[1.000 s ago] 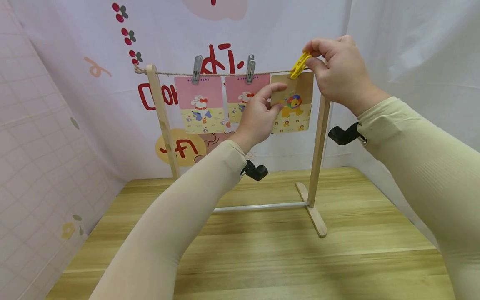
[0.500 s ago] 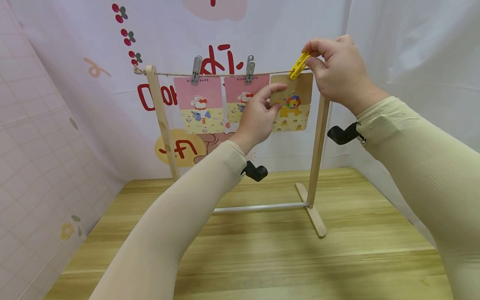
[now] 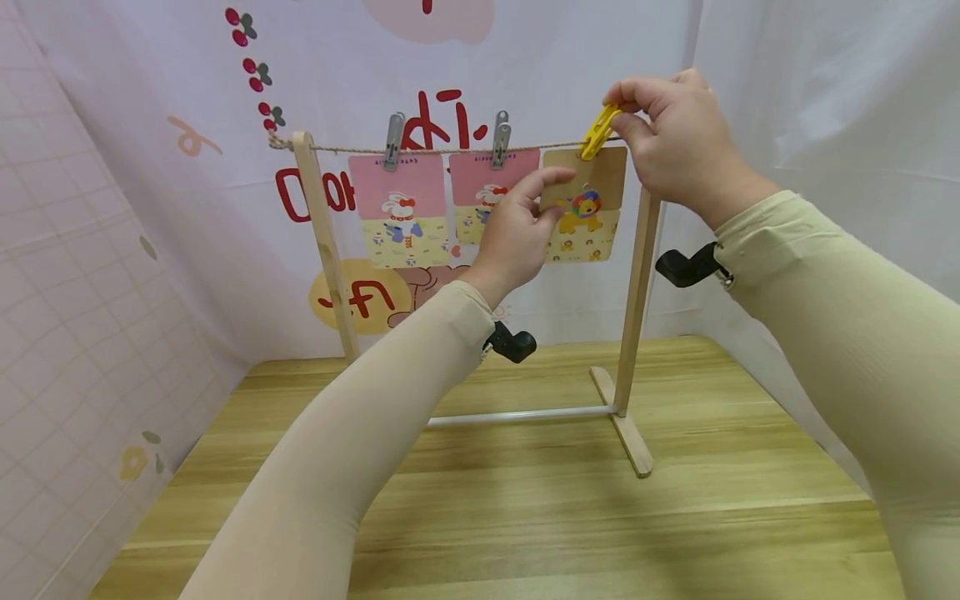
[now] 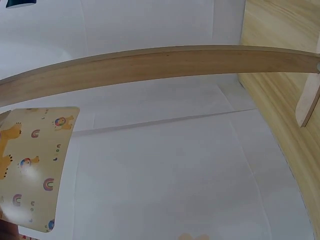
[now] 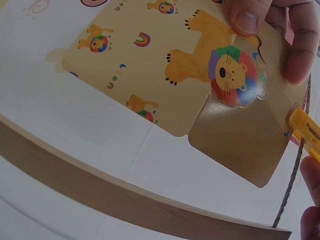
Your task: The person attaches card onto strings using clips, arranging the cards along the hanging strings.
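Observation:
A brown and cream card with a lion picture [image 3: 595, 237] hangs just below the twine [image 3: 555, 146] at its right end. My left hand [image 3: 513, 233] pinches this card by its left edge, the thumb in front, as the right wrist view also shows. With thumb and fingers my right hand [image 3: 678, 142] pinches a yellow clothespin [image 3: 598, 133], whose tip sits over the twine and the card's top edge. The left wrist view shows only the lower part of the lion card [image 4: 37, 165]; the hand itself lies almost wholly outside it.
Two pink and yellow rabbit cards, a left one [image 3: 397, 187] and a partly covered middle one [image 3: 465, 179], hang from grey clothespins [image 3: 394, 142]. Wooden posts [image 3: 637, 317] hold the twine, joined low down by a white rod [image 3: 525, 414]. The stand is on a wood-grain table [image 3: 570, 517].
Almost nothing differs. Both hands keep their places on the lion card and the yellow clothespin, and the card's lower edge has shifted very slightly.

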Tool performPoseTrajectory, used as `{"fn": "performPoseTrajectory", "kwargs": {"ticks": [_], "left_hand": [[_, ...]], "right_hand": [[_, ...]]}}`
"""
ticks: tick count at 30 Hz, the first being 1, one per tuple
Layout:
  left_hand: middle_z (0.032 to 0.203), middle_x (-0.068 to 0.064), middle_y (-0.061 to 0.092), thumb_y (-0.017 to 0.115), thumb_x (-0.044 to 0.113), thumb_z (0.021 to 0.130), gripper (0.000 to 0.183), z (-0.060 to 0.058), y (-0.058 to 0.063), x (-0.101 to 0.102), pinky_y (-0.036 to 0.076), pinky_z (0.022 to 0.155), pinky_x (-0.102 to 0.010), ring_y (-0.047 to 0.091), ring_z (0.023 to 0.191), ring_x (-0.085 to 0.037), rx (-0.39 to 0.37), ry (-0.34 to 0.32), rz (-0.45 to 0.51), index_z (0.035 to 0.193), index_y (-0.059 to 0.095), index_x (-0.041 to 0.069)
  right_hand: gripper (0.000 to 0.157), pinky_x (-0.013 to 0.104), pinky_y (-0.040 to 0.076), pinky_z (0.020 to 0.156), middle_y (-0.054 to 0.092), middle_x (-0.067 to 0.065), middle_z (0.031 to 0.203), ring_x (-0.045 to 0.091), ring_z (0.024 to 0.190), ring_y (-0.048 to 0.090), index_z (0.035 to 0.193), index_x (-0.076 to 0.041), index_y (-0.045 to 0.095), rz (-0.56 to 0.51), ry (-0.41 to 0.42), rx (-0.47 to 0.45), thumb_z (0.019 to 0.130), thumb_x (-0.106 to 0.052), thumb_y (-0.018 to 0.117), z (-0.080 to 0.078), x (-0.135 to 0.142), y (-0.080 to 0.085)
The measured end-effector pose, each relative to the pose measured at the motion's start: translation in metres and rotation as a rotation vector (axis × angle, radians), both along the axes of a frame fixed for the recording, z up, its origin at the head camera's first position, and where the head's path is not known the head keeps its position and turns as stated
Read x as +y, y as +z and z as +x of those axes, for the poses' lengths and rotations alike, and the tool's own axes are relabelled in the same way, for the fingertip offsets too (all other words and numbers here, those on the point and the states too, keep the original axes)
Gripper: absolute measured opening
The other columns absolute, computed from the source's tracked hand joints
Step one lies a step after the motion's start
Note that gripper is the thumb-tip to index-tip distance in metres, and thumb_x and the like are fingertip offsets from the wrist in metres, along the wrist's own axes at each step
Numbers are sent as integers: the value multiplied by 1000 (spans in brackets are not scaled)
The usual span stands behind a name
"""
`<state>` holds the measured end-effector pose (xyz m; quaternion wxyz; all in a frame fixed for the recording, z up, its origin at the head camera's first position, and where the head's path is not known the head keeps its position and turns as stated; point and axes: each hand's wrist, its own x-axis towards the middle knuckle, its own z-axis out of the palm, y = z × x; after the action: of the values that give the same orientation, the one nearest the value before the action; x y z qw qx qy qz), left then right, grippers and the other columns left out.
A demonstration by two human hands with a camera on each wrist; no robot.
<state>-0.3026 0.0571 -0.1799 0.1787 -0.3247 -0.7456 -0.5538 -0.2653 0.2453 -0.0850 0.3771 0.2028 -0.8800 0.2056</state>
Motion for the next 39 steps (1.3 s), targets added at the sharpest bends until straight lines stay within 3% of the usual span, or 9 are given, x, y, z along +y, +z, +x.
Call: {"fn": "performPoseTrajectory", "kwargs": {"ticks": [17, 24, 34, 39], "left_hand": [[141, 8, 63, 58, 11, 108, 36, -1, 0, 0, 36, 55, -25, 37, 60, -17, 15, 6, 13, 142, 63, 24], [141, 7, 63, 59, 11, 108, 36, -2, -1, -1, 37, 54, -26, 41, 62, -17, 0, -19, 18, 141, 64, 24], [143, 5, 63, 59, 11, 108, 37, -2, 0, -1, 40, 56, -26, 49, 70, -19, -15, -39, 20, 142, 62, 24], [143, 5, 62, 59, 11, 108, 37, -3, 0, -1, 41, 56, -26, 50, 69, -20, -4, -35, 23, 142, 63, 23]], "right_hand": [[27, 42, 28, 105, 76, 17, 122, 26, 117, 41, 127, -5, 71, 14, -5, -7, 109, -14, 53, 0, -1, 2], [27, 44, 27, 110, 76, 18, 122, 31, 123, 44, 126, -4, 71, 5, 3, -24, 109, -14, 53, -1, -1, 2], [26, 43, 30, 102, 76, 15, 120, 29, 118, 42, 126, -8, 73, 15, -11, -43, 109, -14, 54, -1, -2, 1], [28, 49, 28, 108, 75, 17, 123, 34, 124, 43, 129, -9, 71, 16, -12, -62, 110, -17, 52, -1, -1, 1]]}}
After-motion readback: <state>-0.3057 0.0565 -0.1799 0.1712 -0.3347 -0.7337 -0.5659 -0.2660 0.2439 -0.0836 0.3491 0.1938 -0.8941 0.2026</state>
